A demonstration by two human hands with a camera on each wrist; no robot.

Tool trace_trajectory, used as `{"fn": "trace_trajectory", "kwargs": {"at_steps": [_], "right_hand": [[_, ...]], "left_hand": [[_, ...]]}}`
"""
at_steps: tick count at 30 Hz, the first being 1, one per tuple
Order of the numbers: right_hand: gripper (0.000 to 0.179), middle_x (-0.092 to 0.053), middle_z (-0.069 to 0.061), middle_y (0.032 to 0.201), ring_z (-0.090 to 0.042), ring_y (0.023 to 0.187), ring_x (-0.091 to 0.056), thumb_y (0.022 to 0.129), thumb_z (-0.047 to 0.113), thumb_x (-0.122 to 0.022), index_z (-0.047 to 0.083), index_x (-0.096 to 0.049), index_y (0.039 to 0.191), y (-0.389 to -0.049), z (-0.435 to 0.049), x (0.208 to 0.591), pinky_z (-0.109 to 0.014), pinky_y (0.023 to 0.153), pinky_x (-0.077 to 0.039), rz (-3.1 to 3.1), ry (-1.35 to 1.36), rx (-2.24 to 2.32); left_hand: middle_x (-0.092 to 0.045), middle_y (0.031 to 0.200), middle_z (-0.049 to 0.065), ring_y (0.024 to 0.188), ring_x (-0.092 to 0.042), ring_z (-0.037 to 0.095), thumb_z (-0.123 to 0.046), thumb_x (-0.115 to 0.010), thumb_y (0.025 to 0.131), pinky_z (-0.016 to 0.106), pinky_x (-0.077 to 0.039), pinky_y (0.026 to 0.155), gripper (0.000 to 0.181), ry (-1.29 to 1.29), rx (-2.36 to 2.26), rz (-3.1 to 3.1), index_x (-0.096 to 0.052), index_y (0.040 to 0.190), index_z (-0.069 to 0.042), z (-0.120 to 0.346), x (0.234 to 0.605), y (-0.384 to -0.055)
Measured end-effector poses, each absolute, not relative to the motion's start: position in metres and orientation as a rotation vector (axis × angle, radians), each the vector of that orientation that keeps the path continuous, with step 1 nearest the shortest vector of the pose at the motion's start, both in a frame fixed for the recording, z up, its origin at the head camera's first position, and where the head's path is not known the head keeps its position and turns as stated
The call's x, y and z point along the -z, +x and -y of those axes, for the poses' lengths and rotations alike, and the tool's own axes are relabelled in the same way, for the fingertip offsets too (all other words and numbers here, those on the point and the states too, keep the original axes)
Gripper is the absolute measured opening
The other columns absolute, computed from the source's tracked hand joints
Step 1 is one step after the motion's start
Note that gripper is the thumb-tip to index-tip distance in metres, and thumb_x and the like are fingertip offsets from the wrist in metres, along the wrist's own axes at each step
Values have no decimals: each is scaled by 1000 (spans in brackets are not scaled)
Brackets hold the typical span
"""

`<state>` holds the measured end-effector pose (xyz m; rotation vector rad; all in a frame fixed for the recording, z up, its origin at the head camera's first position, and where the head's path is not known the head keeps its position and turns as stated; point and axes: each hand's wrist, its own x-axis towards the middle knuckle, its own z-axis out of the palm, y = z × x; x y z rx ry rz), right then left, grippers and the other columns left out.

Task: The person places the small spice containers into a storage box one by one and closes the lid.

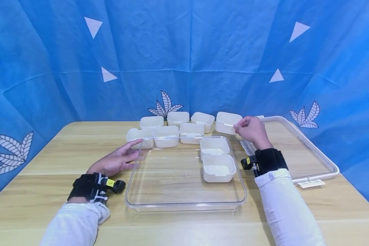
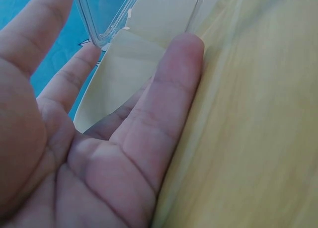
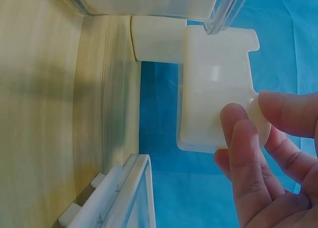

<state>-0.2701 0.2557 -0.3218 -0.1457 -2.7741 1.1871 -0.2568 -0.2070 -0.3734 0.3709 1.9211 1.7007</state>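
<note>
My right hand [image 1: 253,131] pinches the front right corner of a small white plastic bin [image 1: 226,127] at the back right. In the right wrist view, the raised bin [image 3: 213,89] has its thumb and fingers at one end. Two matching white bins [image 1: 219,176] sit inside a large clear box [image 1: 184,205], along its right wall. At the box's left wall is my left hand [image 1: 117,159], fingers extended, fingertips right at the rim. The left wrist view has this hand [image 2: 109,153] low beside the table, near a white bin and the clear rim.
Several more white bins [image 1: 166,140] stand in two rows behind the clear box. On the right lies a clear lid [image 1: 323,157] with a white frame and latches. A blue curtain [image 1: 190,51] hangs along the far edge of the wooden table [image 1: 30,198].
</note>
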Motion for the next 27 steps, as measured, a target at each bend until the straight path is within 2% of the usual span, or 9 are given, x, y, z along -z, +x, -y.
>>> {"fn": "trace_trajectory", "kwargs": {"at_steps": [8,13,20,27], "right_hand": [[21,-69,-17,96,-31,86,-61,93,23,-63,2,-62,96,-266,-257,321,-39,75,-48,2759,-131,-1160],[21,-65,-19,99,-33,88,-59,92,22,-65,1,-63,94,-265,-256,319,-39,74,-48,2759,-87,-1140],[24,-62,-22,107,-37,99,-56,93,24,-64,1,-62,94,-261,-253,313,-46,81,-48,2789,-54,-1107],[24,-62,-22,109,-38,103,-55,94,26,-64,2,-63,94,-256,-251,309,-48,84,-47,2814,-69,-1096]], "left_hand": [[-15,153,29,126,-48,24,-22,-50,103,39,-43,102,70,379,-1705,-1918,-5,157,-16,208,373,-258],[-15,153,29,127,-46,26,-23,-50,103,39,-42,103,71,372,-1704,-1921,-6,157,-16,207,374,-257],[-15,153,29,128,-45,28,-24,-51,103,40,-42,103,71,380,-1708,-1920,-6,157,-16,207,375,-256],[-15,154,28,130,-43,30,-24,-52,102,40,-41,104,72,381,-1716,-1898,-6,157,-16,208,375,-256]]}}
